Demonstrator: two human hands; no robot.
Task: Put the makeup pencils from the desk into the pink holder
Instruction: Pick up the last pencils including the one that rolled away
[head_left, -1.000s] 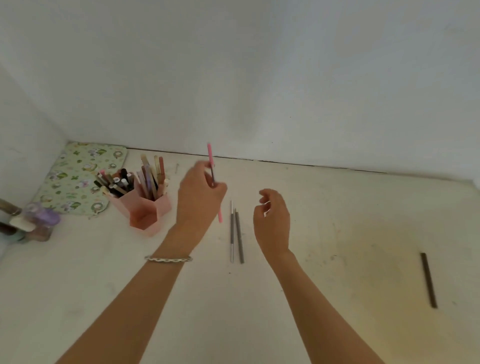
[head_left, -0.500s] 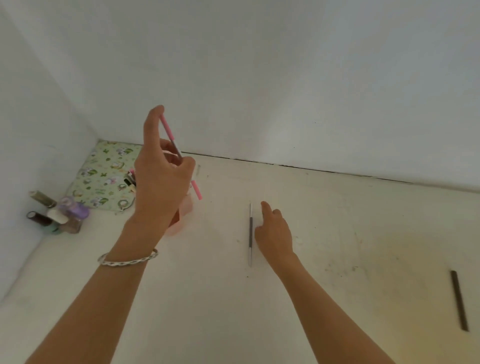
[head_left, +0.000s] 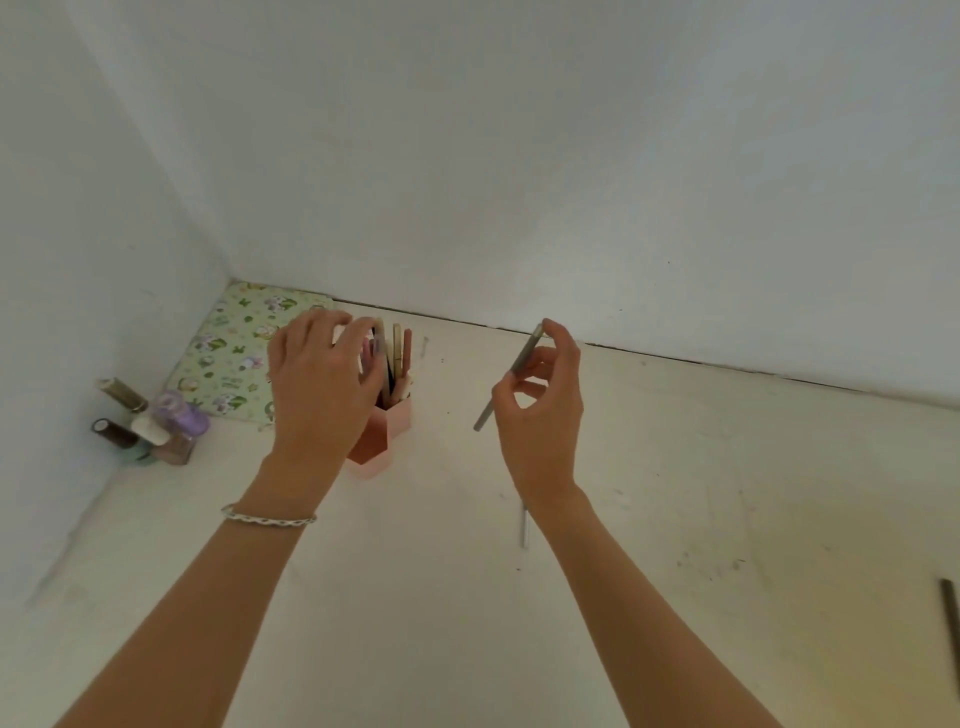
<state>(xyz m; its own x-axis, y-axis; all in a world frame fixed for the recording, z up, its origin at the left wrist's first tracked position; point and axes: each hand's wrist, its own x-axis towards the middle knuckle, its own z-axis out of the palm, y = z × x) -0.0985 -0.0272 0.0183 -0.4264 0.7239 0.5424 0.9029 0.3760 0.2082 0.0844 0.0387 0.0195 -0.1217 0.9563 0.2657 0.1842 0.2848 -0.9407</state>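
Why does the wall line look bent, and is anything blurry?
Head view: the wide-angle lens bows the seam below the wall; the left hand over the pink holder is motion-blurred; the right hand and its grey pencil look sharper; light is soft, without glare.

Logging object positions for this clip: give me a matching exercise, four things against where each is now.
Things: 1 grey pencil; 2 dark pencil; 3 pink holder; 4 bottles.
Places: A by the left wall; B pinched in the right hand; C partly behind the left hand; D flat near the desk's right edge.
Pairs: 1-B, 2-D, 3-C, 4-A.
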